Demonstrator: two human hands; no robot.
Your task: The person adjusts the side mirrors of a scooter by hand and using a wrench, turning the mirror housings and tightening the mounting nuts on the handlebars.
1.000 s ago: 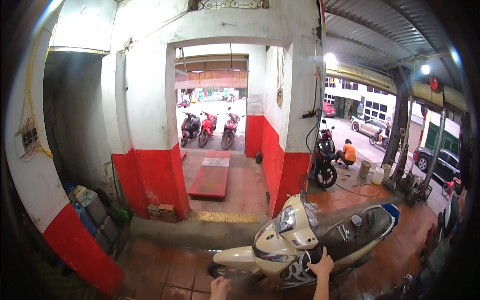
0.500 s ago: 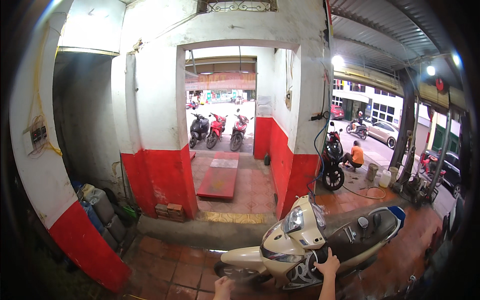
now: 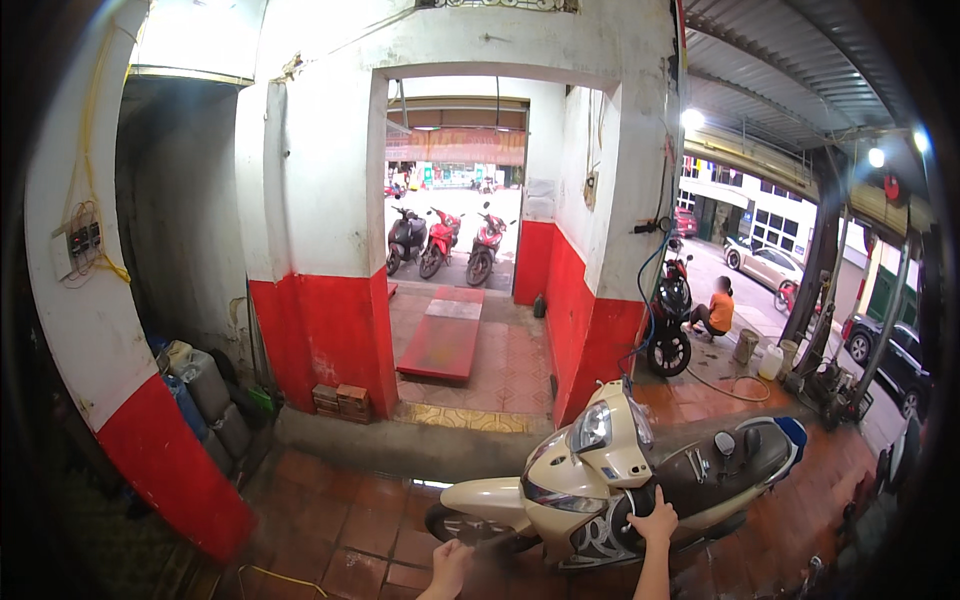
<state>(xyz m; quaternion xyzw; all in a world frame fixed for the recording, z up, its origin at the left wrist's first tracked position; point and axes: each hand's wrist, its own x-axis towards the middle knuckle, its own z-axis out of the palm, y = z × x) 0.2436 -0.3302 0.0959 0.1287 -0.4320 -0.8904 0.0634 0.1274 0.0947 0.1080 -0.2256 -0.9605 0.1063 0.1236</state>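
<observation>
A beige scooter [image 3: 560,465] stands in front of me, its front wheel to the left and its seat to the right. My right hand [image 3: 655,522] is at the dark handlebar end beside the front cover, thumb and index finger apart around it and the other fingers curled. My left hand [image 3: 448,562] is closed in a fist low in the view, just left of the front wheel. Whatever it may hold is hidden; a dark blur lies beside it. On the scooter's seat [image 3: 690,490] lie metal wrenches [image 3: 698,464] and two detached mirrors [image 3: 725,443].
A concrete step [image 3: 350,436] runs behind the scooter, below a doorway with a red platform [image 3: 440,345]. Jerrycans [image 3: 205,385] stand at the left wall. Beyond the scooter, a dark motorbike [image 3: 668,325] and a crouching person in orange [image 3: 717,312] are near a hose [image 3: 730,390].
The view has shifted slightly. My left hand has risen a little, still closed. My right hand stays at the handlebar end. Out on the street, a passing rider has left view.
</observation>
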